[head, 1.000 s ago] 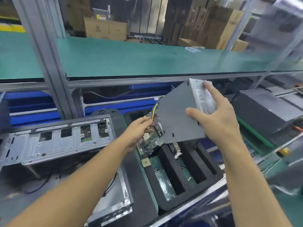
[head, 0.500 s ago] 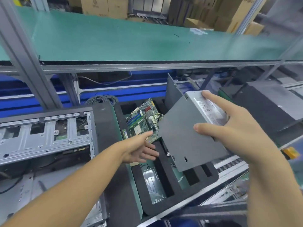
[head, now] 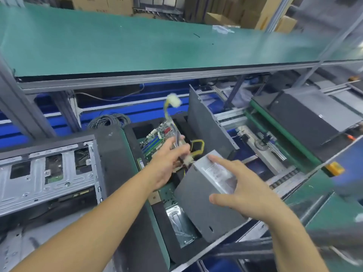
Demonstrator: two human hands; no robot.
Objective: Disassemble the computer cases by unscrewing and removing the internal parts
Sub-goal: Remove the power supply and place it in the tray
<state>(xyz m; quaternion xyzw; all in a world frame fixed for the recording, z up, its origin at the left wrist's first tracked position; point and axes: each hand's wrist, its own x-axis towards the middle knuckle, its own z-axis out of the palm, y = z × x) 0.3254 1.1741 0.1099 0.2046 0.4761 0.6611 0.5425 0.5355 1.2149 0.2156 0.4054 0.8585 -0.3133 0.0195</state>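
Starting at the left of the frame, the open computer case [head: 45, 173] lies with its bare metal drive cage facing up. Its left edge is cut off, and I can read no marking on it. Cardboard boxes [head: 102, 4] along the top edge carry print too small and cropped to read. Right of the case, a coil of grey cable [head: 110, 120] sits behind the black foam tray [head: 180, 254].

My left hand [head: 167, 165] is above the tray at centre frame, fingers curled round the wiring [head: 196, 148]. It is blurred, so I cannot tell how many leads I hold. One lead arcs up to a white connector [head: 173, 101]. The motherboard [head: 155, 141] stands in the tray behind that hand and is partly hidden by it.

The power supply [head: 198, 205] is lower centre, tilted over the tray. My right hand [head: 247, 195] clamps it, thumb on the grey side and forefinger along the labelled face. The silver label there is smeared and unreadable. A grey panel [head: 204, 124] stands upright behind it. At the far right, a closed case [head: 306, 116] bears a tiny sticker I cannot make out.
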